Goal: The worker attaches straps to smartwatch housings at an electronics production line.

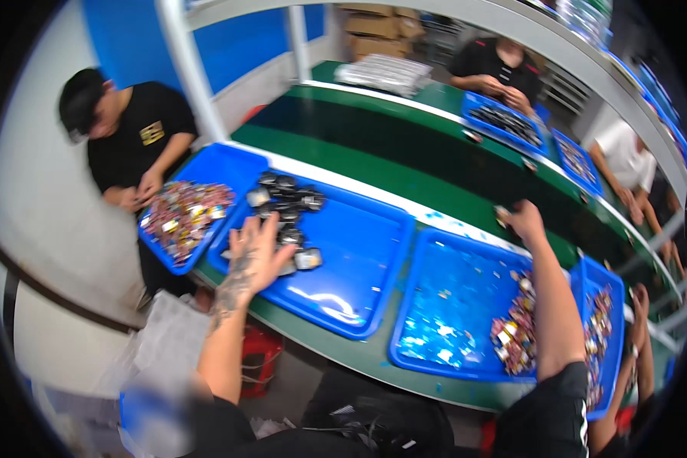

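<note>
The left hand [256, 256] hovers palm-down over the near end of a blue tray [359, 259], its fingers [271, 229] spread wide and loose; nothing is gripped between them. Just beyond the fingertips lies a cluster of small dark, glossy packets [282, 200], and one more of the same kind [308, 259] sits just to the right of the hand. Motion blur hides whether the fingertips touch the nearest packets.

The right hand [523, 221] is stretched out far ahead, over the green belt [404, 179] past the far rim of a second blue tray [450, 305]. Its fingers are curled inward, nearly closed, and a small pale piece [502, 214] shows at the fingertips, apparently pinched there; the blur leaves its kind unclear. Below that forearm, at the near right corner of the second tray, sits a heap of small colourful packets [515, 336], with shiny scraps scattered to its left.

Left of the left hand, a third blue tray [225, 164] holds a pile of colourful packets [183, 214], where another person in a black shirt [133, 137] works with both hands.
</note>
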`<state>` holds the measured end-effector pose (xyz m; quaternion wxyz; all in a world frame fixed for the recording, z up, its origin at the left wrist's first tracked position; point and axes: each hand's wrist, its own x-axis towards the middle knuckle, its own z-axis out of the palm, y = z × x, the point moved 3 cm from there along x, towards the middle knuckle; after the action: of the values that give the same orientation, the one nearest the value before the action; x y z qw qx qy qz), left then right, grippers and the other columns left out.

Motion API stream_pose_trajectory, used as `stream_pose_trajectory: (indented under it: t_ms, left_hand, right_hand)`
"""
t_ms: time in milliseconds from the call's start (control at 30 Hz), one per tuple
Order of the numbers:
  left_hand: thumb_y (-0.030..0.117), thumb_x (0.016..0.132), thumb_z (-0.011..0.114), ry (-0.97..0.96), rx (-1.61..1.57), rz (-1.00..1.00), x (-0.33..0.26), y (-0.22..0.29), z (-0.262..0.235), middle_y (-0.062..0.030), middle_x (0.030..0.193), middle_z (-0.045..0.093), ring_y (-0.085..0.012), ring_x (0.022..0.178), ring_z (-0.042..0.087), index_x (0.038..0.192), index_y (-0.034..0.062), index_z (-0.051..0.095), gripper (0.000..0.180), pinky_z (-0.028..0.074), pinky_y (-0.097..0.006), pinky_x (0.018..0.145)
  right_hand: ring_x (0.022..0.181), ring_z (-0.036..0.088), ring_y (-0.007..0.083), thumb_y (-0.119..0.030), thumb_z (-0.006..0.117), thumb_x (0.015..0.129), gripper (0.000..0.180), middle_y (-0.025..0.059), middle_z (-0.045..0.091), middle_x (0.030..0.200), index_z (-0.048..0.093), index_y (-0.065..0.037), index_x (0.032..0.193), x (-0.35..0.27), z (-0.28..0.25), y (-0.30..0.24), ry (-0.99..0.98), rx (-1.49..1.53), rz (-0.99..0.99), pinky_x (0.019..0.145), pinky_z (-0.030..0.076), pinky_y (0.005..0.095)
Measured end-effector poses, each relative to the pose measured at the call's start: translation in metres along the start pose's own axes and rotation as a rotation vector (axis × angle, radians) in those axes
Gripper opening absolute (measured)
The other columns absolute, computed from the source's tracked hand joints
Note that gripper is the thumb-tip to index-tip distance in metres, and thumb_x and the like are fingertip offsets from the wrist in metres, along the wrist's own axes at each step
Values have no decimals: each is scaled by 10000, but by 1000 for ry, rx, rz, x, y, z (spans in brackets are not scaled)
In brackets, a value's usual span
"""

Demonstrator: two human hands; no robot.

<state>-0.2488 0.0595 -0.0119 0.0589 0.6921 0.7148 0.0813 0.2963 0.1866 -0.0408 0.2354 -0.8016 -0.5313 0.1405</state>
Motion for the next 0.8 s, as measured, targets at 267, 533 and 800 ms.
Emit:
stream_pose_trajectory:
  t_ms: [267, 533, 800]
  left_hand:
    - [370, 937, 555, 3, -48, 171, -2, 78, 28, -261, 1571, 81, -471, 1432, 134, 1511, 122, 243, 699, 140, -635, 1126]
    - [84, 925, 561, 255, -514, 431, 6, 76, -17, -172, 1124, 645, -305, 1054, 632, 1140, 39, 651, 238, 495, -339, 860]
    - [219, 783, 759, 104, -289, 627, -28, 81, -3, -74, 970, 656, -274, 911, 623, 1021, 96, 703, 273, 499, -373, 820]
  right_hand:
    - [755, 683, 261, -159, 684, 822, 222, 133, 691, 796, 679, -15, 991, -88, -101, -42, 228, 153, -255, 705, 520, 356]
    - [674, 587, 143, 1, 649, 851, 55, 93, 617, 747, 620, 40, 825, -272, -108, -20, 272, 302, -349, 620, 452, 277]
    - [696, 587, 242, 68, 592, 847, 48, 137, 618, 794, 609, 61, 891, -360, -64, 23, 504, 245, -410, 639, 456, 326]
